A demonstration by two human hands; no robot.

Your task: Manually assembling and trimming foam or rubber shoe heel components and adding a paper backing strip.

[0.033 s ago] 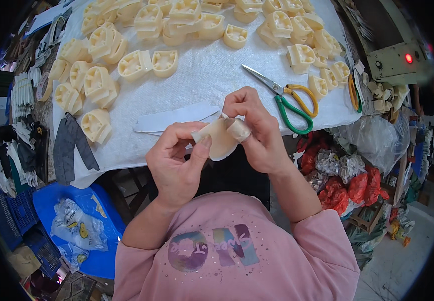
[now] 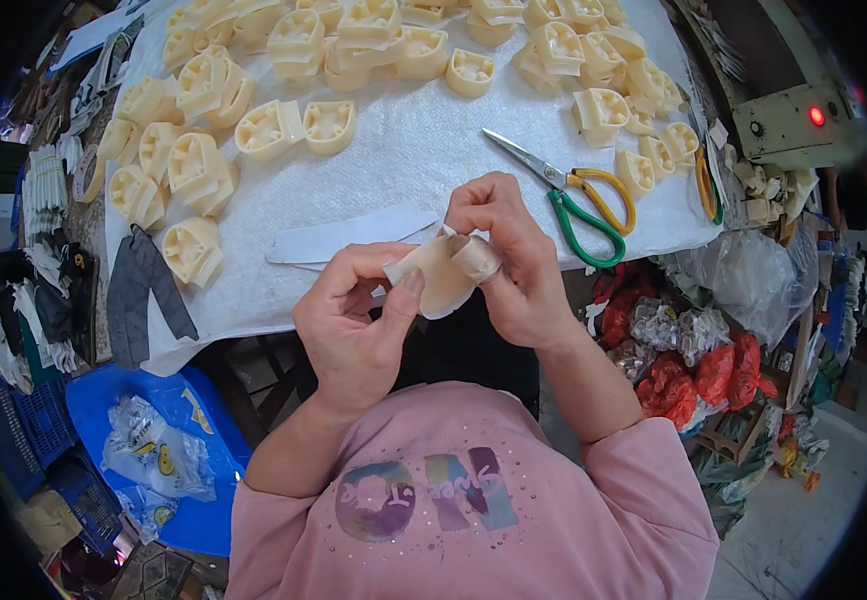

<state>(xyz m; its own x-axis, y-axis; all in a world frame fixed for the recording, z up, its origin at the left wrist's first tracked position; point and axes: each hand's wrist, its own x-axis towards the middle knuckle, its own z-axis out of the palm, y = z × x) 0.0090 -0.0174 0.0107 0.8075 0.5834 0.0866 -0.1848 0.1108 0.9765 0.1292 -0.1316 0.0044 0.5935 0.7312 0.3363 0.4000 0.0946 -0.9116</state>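
White sheeting [image 2: 393, 180] covered the work surface, with cream moulded blocks [image 2: 472, 72] crowded along it from ten to one o'clock, some heaped on others; at two o'clock, past its edge, a red lamp [image 2: 816, 117] glowed on a pale box [image 2: 788, 130]. At the centre of the dial, above the near edge of the sheeting, was a thin cream piece [image 2: 443, 285] with a rounded lower edge; the left hand [image 2: 353, 315] pinched its nine o'clock end, thumb in front and fingers behind; the right hand [image 2: 518, 270] pinched it near two o'clock, fingers bent and thumb raised against them, though a pale shiny wrap [image 2: 478, 258] there could not be told as part of the piece or a finger covering. White strips [image 2: 343, 235] lay at ten o'clock; scissors [image 2: 557, 178] lay open-handled at two; a dark grey cloth [image 2: 138, 310] hung over the edge at nine; red bags [image 2: 668, 390] sat lower, at four; a blue tub [image 2: 198, 520] stood at eight.
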